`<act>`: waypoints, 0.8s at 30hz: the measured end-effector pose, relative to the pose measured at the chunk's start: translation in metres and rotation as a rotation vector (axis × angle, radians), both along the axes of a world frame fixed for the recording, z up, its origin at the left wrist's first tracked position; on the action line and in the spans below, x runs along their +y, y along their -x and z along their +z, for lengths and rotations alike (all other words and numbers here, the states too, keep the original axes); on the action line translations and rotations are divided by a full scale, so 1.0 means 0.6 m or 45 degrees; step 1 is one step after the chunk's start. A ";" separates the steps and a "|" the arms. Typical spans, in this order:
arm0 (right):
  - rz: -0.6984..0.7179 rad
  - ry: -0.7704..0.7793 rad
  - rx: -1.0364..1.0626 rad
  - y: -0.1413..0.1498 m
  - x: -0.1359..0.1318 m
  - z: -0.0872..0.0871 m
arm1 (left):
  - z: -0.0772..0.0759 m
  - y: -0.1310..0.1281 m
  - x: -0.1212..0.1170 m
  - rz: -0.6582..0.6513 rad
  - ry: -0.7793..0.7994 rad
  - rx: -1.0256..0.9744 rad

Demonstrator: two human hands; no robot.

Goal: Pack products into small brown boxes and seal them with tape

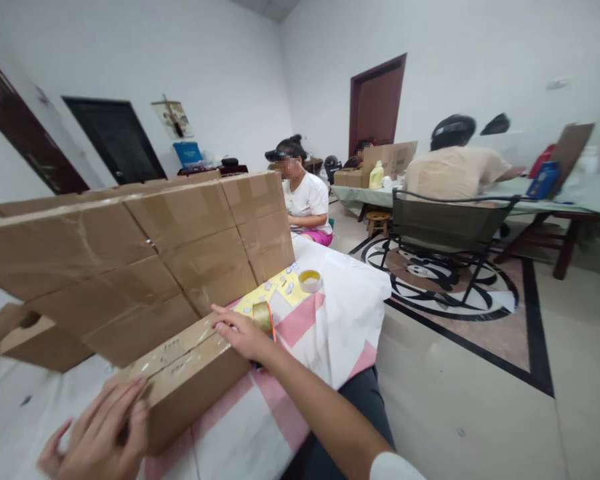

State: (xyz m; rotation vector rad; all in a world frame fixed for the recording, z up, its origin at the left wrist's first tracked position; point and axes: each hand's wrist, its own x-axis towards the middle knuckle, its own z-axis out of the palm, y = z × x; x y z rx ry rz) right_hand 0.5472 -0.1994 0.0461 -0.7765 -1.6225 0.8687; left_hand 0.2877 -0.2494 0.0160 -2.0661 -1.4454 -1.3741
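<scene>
A long, closed cardboard box (pixel 195 373) lies on the cloth-covered table before me, with clear tape along its top seam. My left hand (pixel 103 430) is curled around the box's near end, fingers over the top edge and thumb by the side. Across the far part of the lid, my right hand (pixel 243 337) rests with fingers stretched out. Just beyond that hand is a tape dispenser (pixel 263 319) with an orange edge and a roll of tape, partly hidden by the wrist. A loose tape roll (pixel 310 281) sits further back on the cloth.
Stacked cardboard boxes (pixel 180 247) form a wall behind the box. An open carton (pixel 40 340) stands at left. A person in white (pixel 307 200) sits beyond the stack. Another person (pixel 445 167) occupies a chair (pixel 450 223) at a second table (pixel 350 194) on the right.
</scene>
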 end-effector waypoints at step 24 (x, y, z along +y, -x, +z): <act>-0.013 0.332 0.475 -0.127 -0.034 -0.076 | 0.064 -0.188 -0.019 -0.319 -0.099 0.215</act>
